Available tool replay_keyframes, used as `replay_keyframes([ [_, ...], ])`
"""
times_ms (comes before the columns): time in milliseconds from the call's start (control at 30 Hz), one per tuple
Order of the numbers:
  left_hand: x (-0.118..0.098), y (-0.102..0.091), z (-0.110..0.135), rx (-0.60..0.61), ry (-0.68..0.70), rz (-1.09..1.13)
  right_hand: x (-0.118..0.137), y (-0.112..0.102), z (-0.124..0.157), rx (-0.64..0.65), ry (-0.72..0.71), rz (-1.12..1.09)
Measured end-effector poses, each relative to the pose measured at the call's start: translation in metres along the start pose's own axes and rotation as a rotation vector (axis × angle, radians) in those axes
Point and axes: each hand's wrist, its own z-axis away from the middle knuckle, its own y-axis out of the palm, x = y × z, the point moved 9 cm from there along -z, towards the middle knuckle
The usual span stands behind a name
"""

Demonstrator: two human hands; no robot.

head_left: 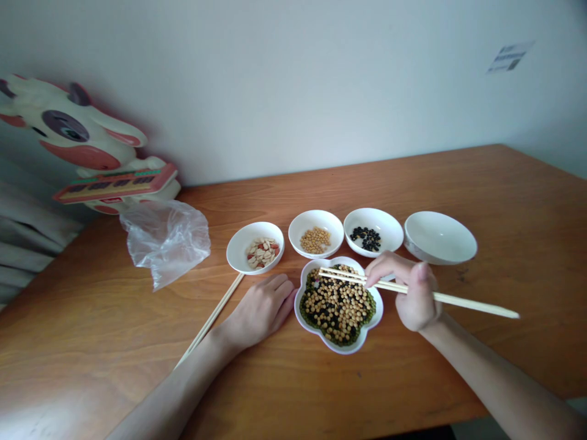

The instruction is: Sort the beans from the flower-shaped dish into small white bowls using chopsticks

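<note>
Right hand: I saw the right hand (411,294) gripping a pair of bamboo chopsticks (463,300) in a narrow pinch, tips close together over the dish. I could not tell if a bean sat between the tips.

Left hand: I saw the left hand (261,311) resting on the wooden table (413,183), fingers loosely together, holding nothing, just beside the dish.

Dish: a white flower-shaped dish (342,349) sat between the hands, holding yellow soybeans (337,308) scattered over black beans (326,309) and green mung beans (308,316).

Handling: I judged the beans light, hard, round and slippery, so best taken one at a time at the chopstick tips. The chopsticks looked light and stiff, best held at mid-length.

Spare pair: a second pair of chopsticks (211,321) lay on the table near the left wrist.

Bowls: behind the dish stood a white bowl of peanut pieces (262,252), a white bowl of soybeans (315,240), a white bowl of black beans (367,239) and a shallow white bowl (440,237).

Far left: I saw a crumpled plastic bag (165,244) by a cartoon cow figure (68,128), with a grey curtain (27,238) below it.

Back: a pale wall (293,79) carried a small paper notice (509,57).
</note>
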Motion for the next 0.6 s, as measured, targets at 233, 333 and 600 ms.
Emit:
replay_keyframes([
  [233, -0.001, -0.001, 0.0, -0.008, 0.001, -0.003, -0.007, -0.027, -0.005, -0.295, 0.068, -0.073],
  [333, -0.001, -0.001, -0.001, -0.003, -0.005, -0.003, -0.017, -0.021, -0.006, -0.226, 0.166, 0.041],
  [600, 0.0, -0.001, -0.001, 0.009, -0.015, -0.011, -0.011, -0.026, -0.008, -0.02, 0.135, 0.071],
])
